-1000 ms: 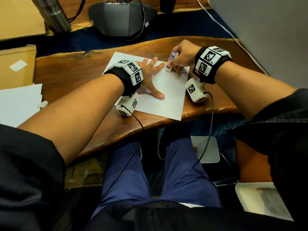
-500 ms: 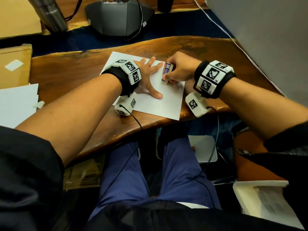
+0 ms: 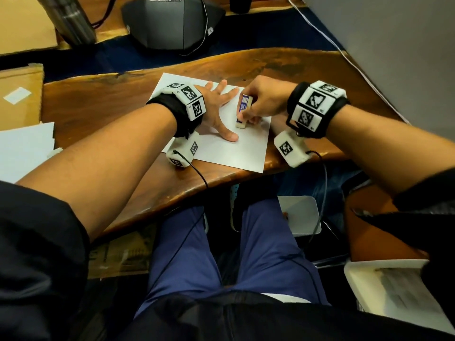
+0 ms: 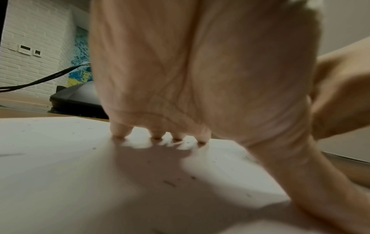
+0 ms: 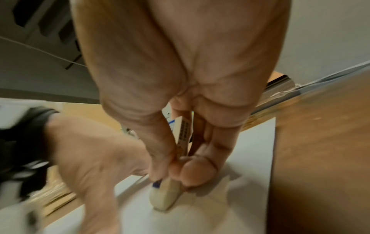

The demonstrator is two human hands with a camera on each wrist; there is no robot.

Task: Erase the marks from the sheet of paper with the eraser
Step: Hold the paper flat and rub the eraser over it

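Note:
A white sheet of paper (image 3: 236, 148) lies on the wooden desk (image 3: 98, 107). My left hand (image 3: 219, 107) is spread flat on the sheet, fingertips (image 4: 157, 137) and thumb pressing it down. My right hand (image 3: 261, 102) pinches a white eraser in a blue printed sleeve (image 3: 243, 110) between thumb and fingers. The eraser's bare end (image 5: 164, 196) touches the paper just right of my left thumb. Small dark eraser crumbs (image 4: 170, 183) lie on the sheet (image 4: 60, 174) under my left palm. No pencil marks can be made out.
A dark conference phone (image 3: 172, 20) and a metal bottle (image 3: 71, 18) stand behind the desk. A stack of white paper (image 3: 22, 148) lies at the left. A white cable (image 3: 332, 48) runs along the grey wall at the right. The desk's front edge is close below the sheet.
My right hand has drawn the eraser down the sheet from its far edge toward me, ending beside my left thumb. The left hand stays pressed on the paper.

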